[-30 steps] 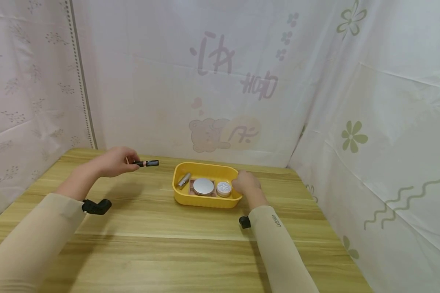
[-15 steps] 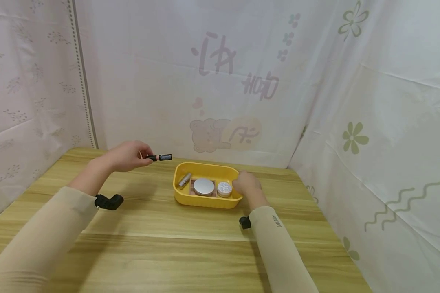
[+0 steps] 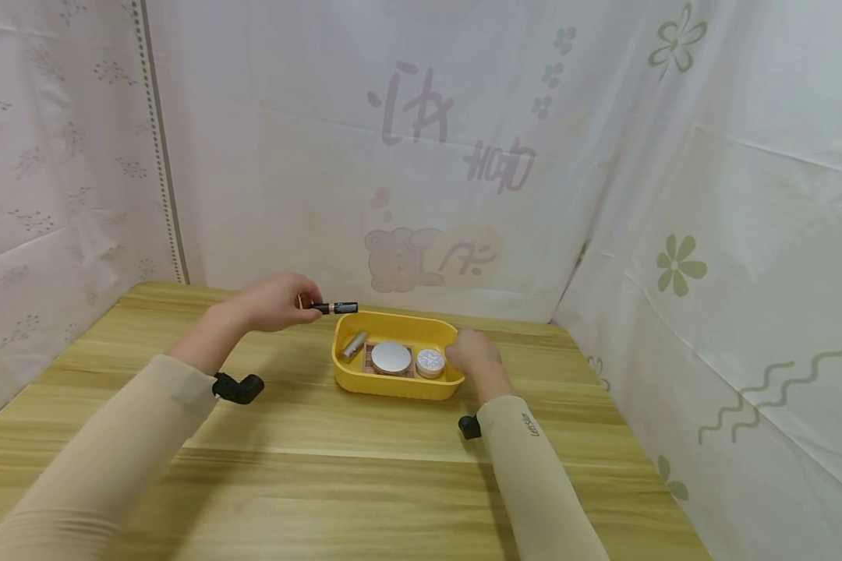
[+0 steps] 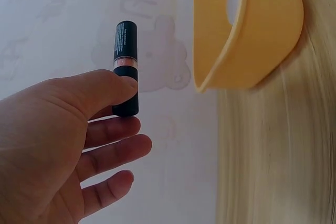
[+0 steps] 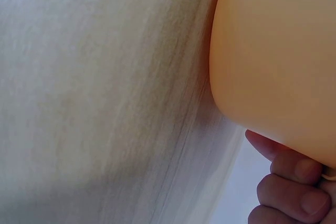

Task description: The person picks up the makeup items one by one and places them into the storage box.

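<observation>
My left hand point(image 3: 277, 302) pinches a black lipstick point(image 4: 126, 40) with a rose-gold band between thumb and fingers. In the head view, the lipstick's tip is just above the left back rim of a yellow basket point(image 3: 393, 386). My right hand point(image 3: 473, 351) grips the basket's right end; in the right wrist view its fingers point(image 5: 289, 195) are curled at the rim. Inside the basket lie a silver tube point(image 3: 354, 345), a round silver-topped case point(image 3: 390, 358) over a brown checked flat piece point(image 3: 368, 360), and a small round container point(image 3: 430, 362) with a patterned white lid.
The basket stands on a wood-grain table point(image 3: 309, 475). Behind it hangs a pale printed curtain point(image 3: 309, 195), with another curtain side point(image 3: 758, 312) along the right. Black wrist cameras are strapped at both sleeves.
My left hand has moved right with the lipstick, from left of the basket to its left back rim. The right hand and the basket have stayed in place.
</observation>
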A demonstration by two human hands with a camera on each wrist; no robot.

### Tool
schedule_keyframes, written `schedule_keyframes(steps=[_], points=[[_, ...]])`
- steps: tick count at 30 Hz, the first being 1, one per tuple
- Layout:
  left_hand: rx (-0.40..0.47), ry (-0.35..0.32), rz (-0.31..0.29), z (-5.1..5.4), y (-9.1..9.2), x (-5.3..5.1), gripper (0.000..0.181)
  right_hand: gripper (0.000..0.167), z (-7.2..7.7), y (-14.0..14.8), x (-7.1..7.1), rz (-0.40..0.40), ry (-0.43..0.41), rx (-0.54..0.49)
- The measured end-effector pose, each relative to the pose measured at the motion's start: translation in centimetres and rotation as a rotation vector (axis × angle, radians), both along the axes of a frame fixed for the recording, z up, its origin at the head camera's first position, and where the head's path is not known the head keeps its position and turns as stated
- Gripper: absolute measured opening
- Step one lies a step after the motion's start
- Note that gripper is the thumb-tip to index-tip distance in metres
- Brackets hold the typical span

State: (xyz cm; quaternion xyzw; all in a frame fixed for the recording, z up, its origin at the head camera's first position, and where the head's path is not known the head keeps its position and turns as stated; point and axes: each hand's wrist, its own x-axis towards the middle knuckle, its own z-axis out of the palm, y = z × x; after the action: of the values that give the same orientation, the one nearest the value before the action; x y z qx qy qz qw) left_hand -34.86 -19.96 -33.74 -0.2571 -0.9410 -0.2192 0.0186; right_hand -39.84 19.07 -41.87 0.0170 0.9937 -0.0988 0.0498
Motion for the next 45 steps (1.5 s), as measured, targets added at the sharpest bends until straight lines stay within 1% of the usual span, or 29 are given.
schedule_keyframes(steps=[8, 13, 20, 25, 28, 34, 40, 45], points=[[-0.017, 0.0, -0.063, -0.3, 2.8, -0.1, 0.012, 0.047, 0.0, 0.0, 0.0, 0.001, 0.002, 0.003], [-0.035, -0.012, -0.099, -0.3, 4.8, 0.0, 0.012, 0.047, 0.0, 0.0, 0.1, 0.002, 0.004, -0.001], [-0.056, -0.026, -0.167, -0.5, 7.4, 0.3, 0.012, 0.045, 0.1, 0.0, 0.0, 0.001, 0.0, -0.006], [-0.07, -0.04, -0.186, -0.7, 8.8, 0.4, 0.014, 0.047, 0.1, 0.0, 0.0, -0.006, -0.004, -0.009], [-0.092, -0.049, -0.19, -1.1, 9.5, 0.6, 0.013, 0.047, 0.1, 0.0, 0.0, -0.005, -0.004, -0.005], [-0.126, -0.039, -0.226, -2.0, 10.4, 0.6, 0.01, 0.048, 0.0, 0.0, -0.1, 0.008, -0.004, 0.008], [-0.13, -0.095, -0.237, -2.5, 10.9, 0.9, 0.012, 0.05, 0.0, 0.0, -0.1, 0.008, -0.003, 0.01], [-0.156, -0.095, -0.26, -3.1, 11.0, 0.9, 0.015, 0.049, 0.0, 0.0, 0.0, 0.005, -0.006, 0.006]])
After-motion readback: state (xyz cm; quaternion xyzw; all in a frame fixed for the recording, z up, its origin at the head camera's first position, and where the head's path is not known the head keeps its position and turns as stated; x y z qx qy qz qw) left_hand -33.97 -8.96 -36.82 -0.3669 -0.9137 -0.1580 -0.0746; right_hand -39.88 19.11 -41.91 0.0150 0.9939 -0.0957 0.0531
